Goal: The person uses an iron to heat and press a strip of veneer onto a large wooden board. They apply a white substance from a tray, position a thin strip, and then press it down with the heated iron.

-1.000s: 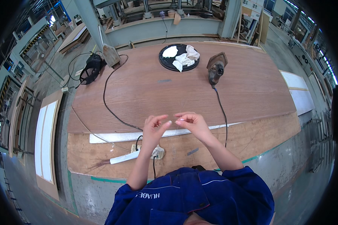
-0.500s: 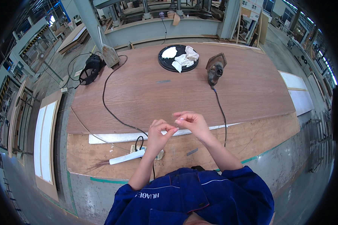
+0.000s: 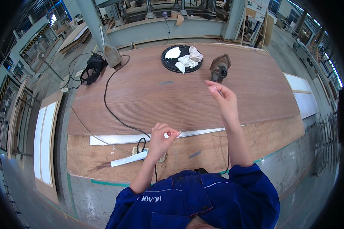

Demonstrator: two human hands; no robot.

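My left hand [image 3: 162,138] is in a pinch above the near edge of a brown wood-grain panel [image 3: 172,99]. From its fingertips a thin, hair-like strand [image 3: 182,121] rises toward my right hand [image 3: 226,102], faint along its upper part. My right hand also pinches, its fingertips just short of a dark sanding-iron-shaped electric tool [image 3: 219,66] that rests on the panel with a cord. Below my left forearm, a bundle of fine brown strands [image 3: 100,166] sticks out of a white paper roll [image 3: 129,158]. A looped black cord lies beside that roll.
A round black tray [image 3: 171,69] with crumpled white cloths [image 3: 186,61] sits at the panel's far side. A black cap-like item [image 3: 91,70] with cords hangs at the far left corner. A white strip [image 3: 107,140] shows under the panel's near edge, over a plywood board [image 3: 179,158].
My right hand has moved away from my left, up and to the right, stretching the thin strand out between them. My left hand has stayed nearly in place.
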